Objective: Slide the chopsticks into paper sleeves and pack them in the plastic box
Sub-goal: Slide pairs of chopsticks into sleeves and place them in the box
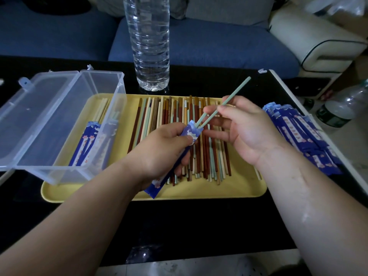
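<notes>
Left hand (159, 148): in the centre of the frame; thumb and fingers are curled round a blue paper sleeve (189, 134), which slants down toward the lower left.
Right hand (249, 132): just right of centre; thumb and forefinger pinch a pair of pale green chopsticks (236, 92), the other fingers loosely spread below.
Green chopsticks: the thin ends are just inside the mouth of the sleeve; most of the length is outside and points to the upper right.
Step in hand: I judge it as the start of sliding this pair into its sleeve.
Next move: it calls for pushing the pair along the line of the sleeve while the left hand keeps the mouth open and steady, so the paper does not crumple.
Loose chopsticks (173, 110): many lie under the hands on the yellow tray (199, 192).
Plastic box (117, 100): left of the frame, lid open; a few sleeved pairs (85, 144) lie inside.
Empty sleeves (302, 136): a stack at the right edge.
Water bottle (149, 42): top centre, behind the tray.
</notes>
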